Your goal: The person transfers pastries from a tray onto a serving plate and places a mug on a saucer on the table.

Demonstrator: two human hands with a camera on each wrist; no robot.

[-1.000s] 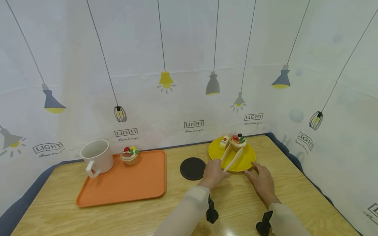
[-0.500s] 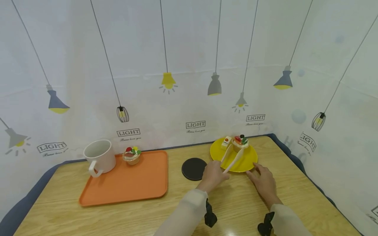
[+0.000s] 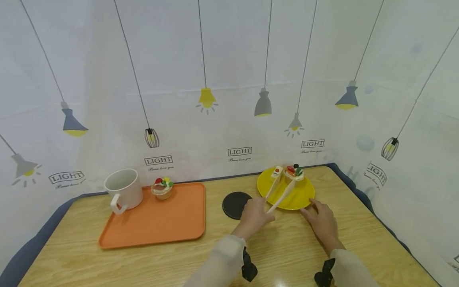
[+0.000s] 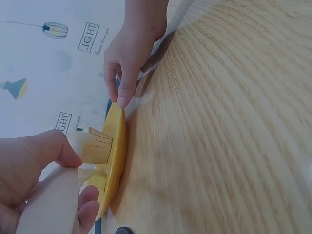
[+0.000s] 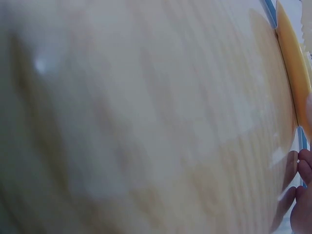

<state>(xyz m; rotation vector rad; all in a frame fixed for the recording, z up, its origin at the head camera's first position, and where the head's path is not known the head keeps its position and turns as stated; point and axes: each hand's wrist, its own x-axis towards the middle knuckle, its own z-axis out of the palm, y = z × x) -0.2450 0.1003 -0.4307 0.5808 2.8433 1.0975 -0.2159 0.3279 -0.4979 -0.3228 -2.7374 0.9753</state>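
Note:
My left hand (image 3: 254, 215) grips cream-coloured tongs (image 3: 283, 195), whose two arms stand apart over the yellow plate (image 3: 304, 194). On the far part of that plate sit a small white square cake (image 3: 277, 171) with a red dot on top and a fruit tart (image 3: 295, 175). The tips of the tongs overlap the near side of both sweets in the head view. At the plate's near right rim, my right hand (image 3: 324, 223) pinches the edge between thumb and finger. The left wrist view shows the tongs (image 4: 51, 202) close up, with the right hand (image 4: 132, 56) beyond.
An orange tray (image 3: 179, 217) lies on the left of the wooden table (image 3: 287, 243), with a white mug (image 3: 125, 189) at its back left corner and another fruit tart (image 3: 162, 190) on it. A black round coaster (image 3: 233, 205) lies beside my left hand. Patterned cloth walls enclose the table.
My left hand has drawn slightly back and to the left with the tongs, whose arms look a little wider apart. My right hand keeps to the plate's rim. The head view has shifted slightly.

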